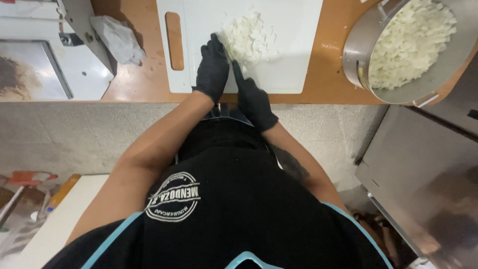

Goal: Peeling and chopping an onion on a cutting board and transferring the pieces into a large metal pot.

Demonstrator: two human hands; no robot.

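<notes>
On the brown surface [323, 65] lies a white cutting board [289, 45], its long axis running left to right in the head view, with a slot handle at its left end. A heap of chopped white onion [246, 37] sits on the board's upper middle part, loose bits scattered to the right of it.

Both hands wear black gloves. The left hand [213, 69] lies palm down on the board, fingers close together and pointing away from the person, the fingertips touching the near left edge of the heap. The right hand [254, 102] is curled shut at the board's near edge; from it a thin dark shape, likely a knife [235, 67], runs away from the person toward the heap, just beside the left hand. Its blade is too hidden to make out clearly.

To the right, well apart from the board, a large metal pot [366, 55] stands on the surface, filled with more chopped white pieces. At the upper left, a crumpled white cloth [119, 40] lies beside a white machine [55, 60].
</notes>
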